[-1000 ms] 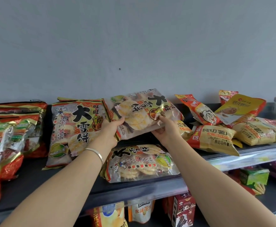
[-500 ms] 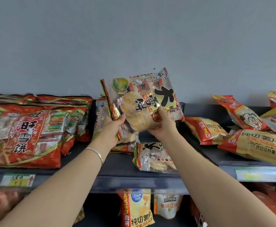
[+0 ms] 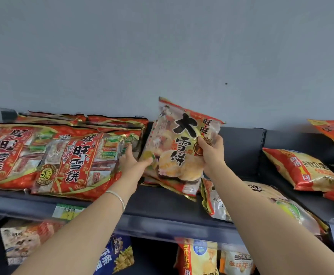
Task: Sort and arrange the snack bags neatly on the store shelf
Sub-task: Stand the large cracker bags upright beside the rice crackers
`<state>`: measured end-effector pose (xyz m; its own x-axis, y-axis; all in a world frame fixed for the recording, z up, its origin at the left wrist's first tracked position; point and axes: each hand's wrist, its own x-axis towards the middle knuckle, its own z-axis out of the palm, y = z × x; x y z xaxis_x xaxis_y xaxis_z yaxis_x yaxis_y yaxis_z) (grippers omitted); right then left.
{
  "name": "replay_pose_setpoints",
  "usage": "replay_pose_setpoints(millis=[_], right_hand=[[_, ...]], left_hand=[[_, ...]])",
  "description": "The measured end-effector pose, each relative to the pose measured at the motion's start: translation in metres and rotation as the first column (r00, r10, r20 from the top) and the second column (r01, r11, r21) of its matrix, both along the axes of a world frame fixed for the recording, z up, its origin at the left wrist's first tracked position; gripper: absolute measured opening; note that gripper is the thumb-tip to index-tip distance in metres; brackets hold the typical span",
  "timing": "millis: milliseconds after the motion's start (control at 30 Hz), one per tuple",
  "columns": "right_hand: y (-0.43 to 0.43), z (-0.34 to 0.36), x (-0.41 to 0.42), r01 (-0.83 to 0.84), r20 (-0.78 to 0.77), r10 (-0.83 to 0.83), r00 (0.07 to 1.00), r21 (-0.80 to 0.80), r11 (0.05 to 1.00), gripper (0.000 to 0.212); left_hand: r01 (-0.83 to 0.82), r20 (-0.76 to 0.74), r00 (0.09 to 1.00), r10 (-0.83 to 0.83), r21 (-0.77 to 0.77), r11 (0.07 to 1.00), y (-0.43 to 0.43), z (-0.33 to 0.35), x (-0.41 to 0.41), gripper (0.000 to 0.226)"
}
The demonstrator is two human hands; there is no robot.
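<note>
Two hands on one bag right now: the left hand (image 3: 130, 161) has its grip pinched on the lower-left corner of the big rice cracker bag (image 3: 180, 147), and the right hand (image 3: 211, 151) is clamped on its right edge. It's held near upright over the shelf (image 3: 162, 199), just beside the red bags (image 3: 78, 159), which look lined up already. Maybe halfway, I'd say. A matching bag (image 3: 281, 207) lies flat under the right arm, and the chip bags (image 3: 301, 169) at right are a jumble.
</note>
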<state>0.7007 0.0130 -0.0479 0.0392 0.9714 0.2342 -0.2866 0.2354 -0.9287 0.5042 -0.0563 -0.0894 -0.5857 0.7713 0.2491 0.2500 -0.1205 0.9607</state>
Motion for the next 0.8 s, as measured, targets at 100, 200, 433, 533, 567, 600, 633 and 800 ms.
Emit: replay_pose_setpoints(millis=[100, 200, 433, 533, 567, 600, 633, 800], right_hand=[[0.007, -0.006, -0.013, 0.020, 0.240, -0.037, 0.970, 0.075, 0.997, 0.053], [0.016, -0.013, -0.023, 0.092, 0.288, -0.101, 0.952, 0.047, 0.995, 0.053], [0.024, -0.009, -0.029, 0.167, 0.252, -0.168, 0.953, 0.023, 0.986, 0.053], [0.028, -0.011, -0.030, 0.212, 0.341, -0.207, 0.917, 0.024, 0.977, 0.049], [0.028, -0.011, -0.030, 0.214, 0.366, -0.207, 0.907, 0.021, 0.977, 0.048], [0.028, -0.012, -0.029, 0.217, 0.387, -0.207, 0.899, 0.020, 0.976, 0.047], [0.027, -0.013, -0.027, 0.221, 0.403, -0.209, 0.891, 0.017, 0.975, 0.048], [0.017, -0.012, -0.002, 0.303, 0.473, -0.294, 0.830, 0.060, 0.951, 0.048]], left_hand=[[0.094, -0.136, 0.985, -0.103, -0.077, 0.993, 0.006, -0.011, -0.005, 0.091], [0.211, -0.227, 0.944, -0.241, -0.147, 0.966, 0.014, -0.020, 0.005, 0.101], [-0.065, -0.682, 0.723, -0.106, -0.221, 0.973, 0.030, -0.033, 0.027, 0.112], [-0.084, -0.786, 0.616, -0.046, -0.123, 0.989, 0.038, -0.039, 0.027, 0.107], [-0.081, -0.791, 0.611, -0.038, -0.111, 0.991, 0.040, -0.041, 0.026, 0.107], [-0.080, -0.795, 0.606, -0.031, -0.099, 0.992, 0.041, -0.042, 0.024, 0.107], [-0.078, -0.805, 0.594, -0.017, -0.078, 0.994, 0.041, -0.042, 0.023, 0.106], [0.097, -0.902, 0.409, 0.137, 0.193, 0.976, 0.041, -0.040, 0.028, 0.069]])
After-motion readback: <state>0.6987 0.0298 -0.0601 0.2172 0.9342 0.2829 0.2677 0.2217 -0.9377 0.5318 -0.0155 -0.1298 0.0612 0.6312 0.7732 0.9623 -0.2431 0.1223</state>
